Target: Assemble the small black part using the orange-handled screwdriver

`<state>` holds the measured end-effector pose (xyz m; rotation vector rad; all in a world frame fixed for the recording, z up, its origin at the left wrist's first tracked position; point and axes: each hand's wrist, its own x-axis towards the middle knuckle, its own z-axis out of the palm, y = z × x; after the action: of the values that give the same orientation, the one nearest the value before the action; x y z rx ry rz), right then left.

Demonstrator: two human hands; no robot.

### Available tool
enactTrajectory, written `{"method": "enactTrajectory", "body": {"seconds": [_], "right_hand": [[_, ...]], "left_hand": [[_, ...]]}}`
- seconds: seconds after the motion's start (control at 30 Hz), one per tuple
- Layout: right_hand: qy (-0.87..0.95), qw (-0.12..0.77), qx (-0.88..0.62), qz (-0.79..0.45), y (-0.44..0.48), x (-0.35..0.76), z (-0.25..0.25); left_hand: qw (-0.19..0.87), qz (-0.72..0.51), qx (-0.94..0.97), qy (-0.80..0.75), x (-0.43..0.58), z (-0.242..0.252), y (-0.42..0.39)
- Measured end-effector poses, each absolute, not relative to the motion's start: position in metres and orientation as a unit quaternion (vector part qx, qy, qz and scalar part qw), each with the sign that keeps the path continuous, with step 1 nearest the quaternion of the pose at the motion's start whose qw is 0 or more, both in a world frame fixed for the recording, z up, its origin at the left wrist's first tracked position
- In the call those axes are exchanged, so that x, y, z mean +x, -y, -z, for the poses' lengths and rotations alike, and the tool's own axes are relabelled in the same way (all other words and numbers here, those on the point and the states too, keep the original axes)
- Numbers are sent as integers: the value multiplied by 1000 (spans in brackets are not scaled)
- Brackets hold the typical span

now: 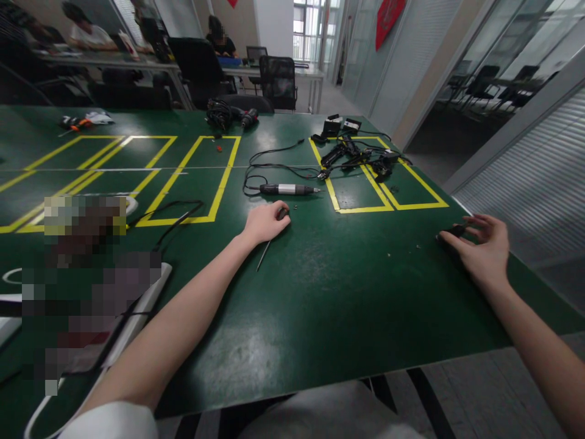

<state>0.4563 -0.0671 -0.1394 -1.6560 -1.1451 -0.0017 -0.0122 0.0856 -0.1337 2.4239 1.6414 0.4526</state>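
My left hand rests on the green table, closed round the dark handle of a screwdriver, whose thin metal shaft sticks out below the palm toward me. Just beyond it lies a black-and-silver electric screwdriver with its cord attached, its tip pointing right. Over at the table's right edge, my right hand pinches a small black part between thumb and fingers; its exact kind is too small to make out. A few tiny bits, perhaps screws, lie close to my left hand.
Black parts and cables are heaped inside yellow tape outlines at the far right. A corded power drill lies at the far edge. White-edged items, partly blurred out, flank my left forearm. People sit at tables beyond.
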Motion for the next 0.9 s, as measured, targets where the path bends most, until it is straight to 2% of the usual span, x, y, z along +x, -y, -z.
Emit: {"method": "enactTrajectory", "body": {"seconds": [0.13, 0.17, 0.27, 0.33, 0.57, 0.77, 0.83, 0.9], "right_hand": [[538, 468, -676, 189, 77, 450, 131], [590, 430, -661, 175, 79, 447, 129], [729, 301, -615, -3, 79, 439, 128], [745, 269, -609, -48, 75, 439, 131], [757, 226, -612, -36, 69, 446, 138], [797, 115, -592, 37, 67, 442, 134], [802, 111, -585, 43, 67, 440, 131], [793, 150, -589, 45, 68, 438, 128]], "left_hand": [[90, -150, 815, -552, -12, 133, -86], [90, -150, 815, -552, -12, 133, -85], [92, -146, 813, -556, -12, 132, -85], [92, -144, 812, -559, -12, 132, -84], [85, -152, 814, -554, -12, 135, -86], [86, -154, 814, -554, -12, 137, -87], [85, -155, 813, -555, -12, 136, -87], [84, -154, 812, -556, -12, 136, -86]]}}
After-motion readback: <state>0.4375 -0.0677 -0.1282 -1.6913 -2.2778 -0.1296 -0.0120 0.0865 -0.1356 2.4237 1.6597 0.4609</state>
